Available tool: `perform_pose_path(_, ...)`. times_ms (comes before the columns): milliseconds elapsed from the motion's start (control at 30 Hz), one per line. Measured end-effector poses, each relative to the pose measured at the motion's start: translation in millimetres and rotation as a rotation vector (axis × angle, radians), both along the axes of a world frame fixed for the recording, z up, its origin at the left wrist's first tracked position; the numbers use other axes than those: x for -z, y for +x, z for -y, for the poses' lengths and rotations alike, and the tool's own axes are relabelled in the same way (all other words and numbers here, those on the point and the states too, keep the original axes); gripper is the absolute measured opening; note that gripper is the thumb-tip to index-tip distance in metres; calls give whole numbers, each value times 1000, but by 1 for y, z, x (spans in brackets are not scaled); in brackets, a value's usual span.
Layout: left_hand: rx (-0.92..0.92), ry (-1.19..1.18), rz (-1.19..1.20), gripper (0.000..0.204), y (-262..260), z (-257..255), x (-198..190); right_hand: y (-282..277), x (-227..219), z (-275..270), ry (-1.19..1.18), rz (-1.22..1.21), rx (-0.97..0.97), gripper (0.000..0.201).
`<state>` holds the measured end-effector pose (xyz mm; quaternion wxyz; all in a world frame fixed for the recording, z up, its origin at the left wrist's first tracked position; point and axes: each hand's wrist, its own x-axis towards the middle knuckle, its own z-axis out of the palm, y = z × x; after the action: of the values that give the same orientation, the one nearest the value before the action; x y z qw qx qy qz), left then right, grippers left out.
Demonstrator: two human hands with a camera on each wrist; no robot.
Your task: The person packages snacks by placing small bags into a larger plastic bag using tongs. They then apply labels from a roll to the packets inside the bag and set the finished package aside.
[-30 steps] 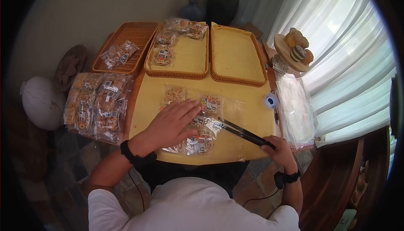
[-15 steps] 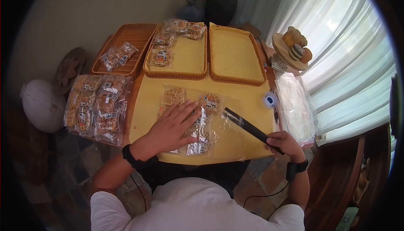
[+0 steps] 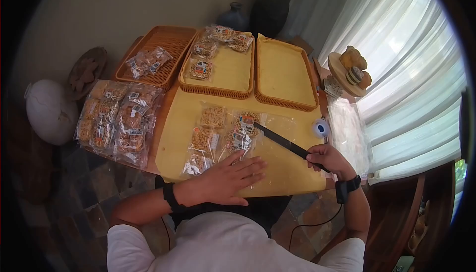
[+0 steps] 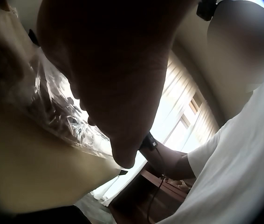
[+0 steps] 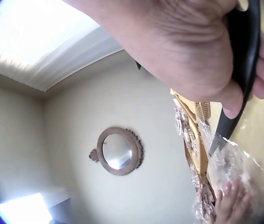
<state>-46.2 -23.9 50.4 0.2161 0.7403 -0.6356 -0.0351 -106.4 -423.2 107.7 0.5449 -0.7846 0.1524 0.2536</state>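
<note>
On the yellow cloth [image 3: 173,148] lies a large clear plastic bag [image 3: 280,128] holding several small packs of what look like dried noodles [image 3: 213,117]. My left hand [image 3: 233,180], palm down with fingers extended, overlaps the bag's near edge and hides part of the lower packs. The left wrist view has it dark, close over the crinkled plastic. In my right hand [image 3: 329,159] I grip a long black two-armed tool [image 3: 292,147], its narrow tip over the upper right pack [image 3: 248,119]. The right wrist view shows my fingers curled round its black handle [image 5: 243,51].
Behind stand three wicker trays: one with loose packs [image 3: 148,63], one cloth-lined with several packs [image 3: 201,69], one cloth-lined [image 3: 285,74]. Two filled bags [image 3: 119,116] lie at left. A tape roll [image 3: 321,129] and a stack of clear bags [image 3: 347,128] lie at right.
My left hand has slid toward the near edge, uncovering packs on the left. The tool's two arms, apart at first, now look closed, and its tip has moved over the upper right pack.
</note>
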Motion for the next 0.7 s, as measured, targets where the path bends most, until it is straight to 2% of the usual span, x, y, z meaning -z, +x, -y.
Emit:
perform_pose_path(133, -4, 88, 152, 71, -5, 6, 7, 10, 5, -18, 36, -41, -3, 17)
perform_pose_path(200, -12, 84, 319, 62, -5, 7, 14, 14, 11, -20, 27, -46, -11, 17)
perform_pose_path(433, 23, 117, 194, 55, -13, 12, 19, 13, 29, -19, -12, 24, 4, 18)
perform_pose_path(500, -15, -76, -76, 53, -16, 11, 18, 12, 31, -21, -25, 35, 0, 19)
perform_pose_path(533, -10, -72, -77, 53, -14, 9, 10, 9, 30, -22, -34, 55, -9, 20)
perform_pose_path(600, -165, -84, -128, 55, 3, 2, -11, 3, 25, -21, -38, 77, -9, 22)
perform_pose_path(633, -158, -77, -127, 55, 15, -2, -12, -3, 21, -19, -73, 78, -12, 22)
perform_pose_path(700, -273, 0, 109, 60, 38, -9, -9, -11, 16, -13, -101, 82, -10, 22)
